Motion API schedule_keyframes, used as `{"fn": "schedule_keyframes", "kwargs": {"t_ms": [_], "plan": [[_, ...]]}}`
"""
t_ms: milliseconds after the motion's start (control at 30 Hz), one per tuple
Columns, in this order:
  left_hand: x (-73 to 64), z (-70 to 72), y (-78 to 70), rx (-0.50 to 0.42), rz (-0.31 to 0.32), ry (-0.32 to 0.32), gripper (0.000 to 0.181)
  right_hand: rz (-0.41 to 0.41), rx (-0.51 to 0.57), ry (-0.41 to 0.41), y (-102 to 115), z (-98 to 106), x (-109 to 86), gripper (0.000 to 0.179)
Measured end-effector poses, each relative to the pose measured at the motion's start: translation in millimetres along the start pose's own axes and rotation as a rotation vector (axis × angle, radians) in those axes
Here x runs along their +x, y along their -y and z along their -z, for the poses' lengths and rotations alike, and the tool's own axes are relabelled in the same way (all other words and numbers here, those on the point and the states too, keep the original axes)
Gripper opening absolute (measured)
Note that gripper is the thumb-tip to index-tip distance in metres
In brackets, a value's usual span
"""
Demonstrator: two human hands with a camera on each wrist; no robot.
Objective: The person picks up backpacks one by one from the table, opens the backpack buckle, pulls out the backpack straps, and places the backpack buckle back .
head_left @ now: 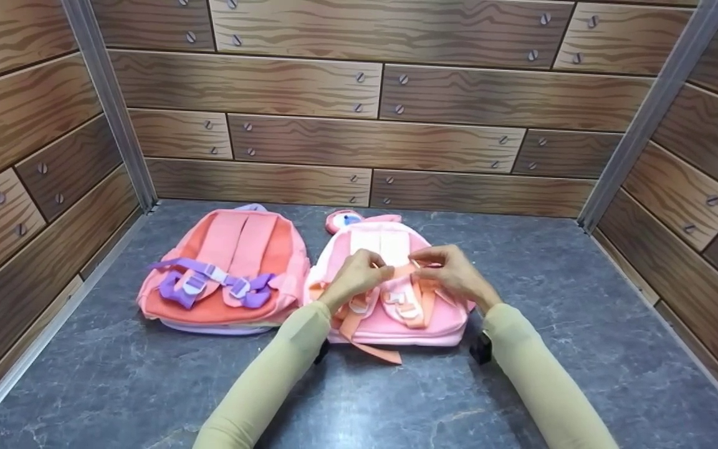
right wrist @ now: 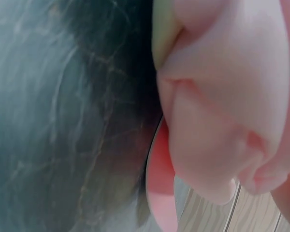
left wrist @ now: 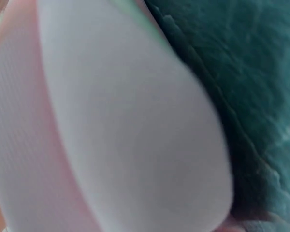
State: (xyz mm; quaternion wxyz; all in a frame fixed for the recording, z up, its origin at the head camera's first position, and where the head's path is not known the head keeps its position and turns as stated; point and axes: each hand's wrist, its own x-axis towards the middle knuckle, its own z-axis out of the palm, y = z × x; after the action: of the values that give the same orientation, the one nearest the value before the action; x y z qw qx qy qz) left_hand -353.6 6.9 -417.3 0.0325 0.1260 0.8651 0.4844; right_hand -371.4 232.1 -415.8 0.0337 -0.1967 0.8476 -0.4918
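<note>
A light pink children's backpack (head_left: 440, 325) lies with its shoulder straps facing up. Over its middle, my left hand (head_left: 356, 274) pinches an orange webbing strap (head_left: 403, 270) between thumb and fingers. My right hand (head_left: 451, 272) pinches the same strap a short way to the right, near a small pale buckle piece at the fingertips. Below the hands, a white adjuster buckle (head_left: 404, 307) sits on a shoulder strap, and a loose orange strap end (head_left: 382, 355) trails onto the table. Both wrist views show mostly the backpack's pale side (left wrist: 135, 121), with the fingers' work out of sight.
Close on the left lies a coral backpack (head_left: 222, 310) whose purple straps (head_left: 192, 265) are joined by a white buckle across the front. Behind the pink backpack, a red-and-pink piece with an eye (head_left: 345, 219) sticks out. Wood-patterned walls (head_left: 359, 140) enclose the dark marbled table (head_left: 583, 324).
</note>
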Motion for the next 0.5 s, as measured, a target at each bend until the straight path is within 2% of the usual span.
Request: {"fn": "schedule_keyframes", "kwargs": {"t_ms": [167,300,500], "plan": [[-1.1,0.4,1.1,0.023,-0.005,-0.004,0.018,0.019,-0.062,0.019,15.5,0.5,-9.4,0.039],[-0.9,-0.4,1.6,0.043,-0.003,-0.012,0.018,0.04,-0.092,0.023,15.8,1.5,-13.8,0.035],[-0.4,1.2,1.6,0.039,0.024,0.006,0.018,0.039,-0.092,-0.028,-19.6,5.1,0.5,0.033]]}}
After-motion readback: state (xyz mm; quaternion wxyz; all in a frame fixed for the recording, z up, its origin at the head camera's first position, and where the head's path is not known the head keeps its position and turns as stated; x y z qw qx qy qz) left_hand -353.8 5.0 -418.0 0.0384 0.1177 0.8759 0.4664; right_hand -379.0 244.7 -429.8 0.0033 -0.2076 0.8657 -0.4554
